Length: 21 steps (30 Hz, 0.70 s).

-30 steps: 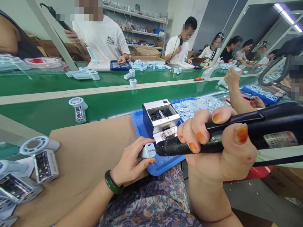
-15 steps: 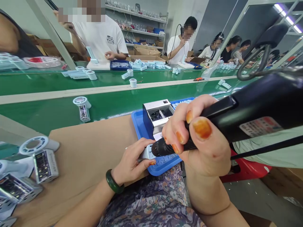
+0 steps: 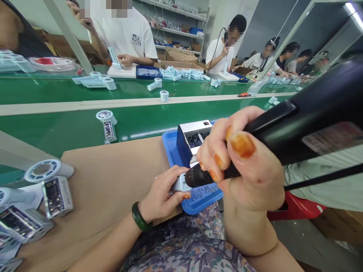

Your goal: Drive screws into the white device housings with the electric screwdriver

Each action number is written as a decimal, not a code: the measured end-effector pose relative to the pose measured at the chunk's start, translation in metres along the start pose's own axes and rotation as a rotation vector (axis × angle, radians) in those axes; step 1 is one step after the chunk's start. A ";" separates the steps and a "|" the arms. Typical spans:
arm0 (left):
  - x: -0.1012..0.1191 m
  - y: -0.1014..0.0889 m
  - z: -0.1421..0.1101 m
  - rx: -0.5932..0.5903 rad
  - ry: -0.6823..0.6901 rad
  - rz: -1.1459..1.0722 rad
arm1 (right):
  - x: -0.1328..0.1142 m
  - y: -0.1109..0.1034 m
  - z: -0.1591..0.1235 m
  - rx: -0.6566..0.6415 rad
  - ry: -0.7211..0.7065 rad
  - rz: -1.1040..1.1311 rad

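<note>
My left hand (image 3: 163, 192) is closed around a small white plastic part (image 3: 179, 184) at the near edge of a blue tray (image 3: 170, 149). My right hand (image 3: 244, 158) grips a black electric screwdriver (image 3: 297, 124), and its tip rests against that white part. A silver and blue screw feeder box (image 3: 190, 138) stands in the tray just behind the two hands. Small loose screws lie on the tray floor below the tool tip. A dark green bangle is on my left wrist.
Brown cardboard (image 3: 107, 177) covers the bench. White fan-like units (image 3: 48, 189) lie at the left. One more unit (image 3: 107, 122) lies on the green conveyor belt (image 3: 56, 128). Other people work along the belt's far side and to my right. A red stool (image 3: 295, 207) sits at right.
My right hand and the screwdriver moved left and closer to the white part, now covering most of the feeder box. The view shifted a little. The left hand kept its hold.
</note>
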<state>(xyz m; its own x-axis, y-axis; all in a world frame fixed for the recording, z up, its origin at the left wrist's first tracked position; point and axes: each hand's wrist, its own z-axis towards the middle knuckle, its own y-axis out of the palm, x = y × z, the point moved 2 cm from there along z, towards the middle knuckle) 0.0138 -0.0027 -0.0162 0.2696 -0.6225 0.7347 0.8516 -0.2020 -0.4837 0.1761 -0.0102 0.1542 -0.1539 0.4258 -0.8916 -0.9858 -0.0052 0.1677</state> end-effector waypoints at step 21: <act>0.005 -0.005 -0.002 -0.007 0.143 0.022 | -0.003 -0.029 -0.017 0.122 -0.188 0.311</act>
<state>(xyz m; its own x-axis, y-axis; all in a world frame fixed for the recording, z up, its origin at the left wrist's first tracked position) 0.0095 -0.0064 -0.0113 0.2206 -0.7285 0.6486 0.8427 -0.1925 -0.5027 0.2038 -0.0272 0.1450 -0.4184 0.5796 -0.6993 -0.8769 -0.0573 0.4772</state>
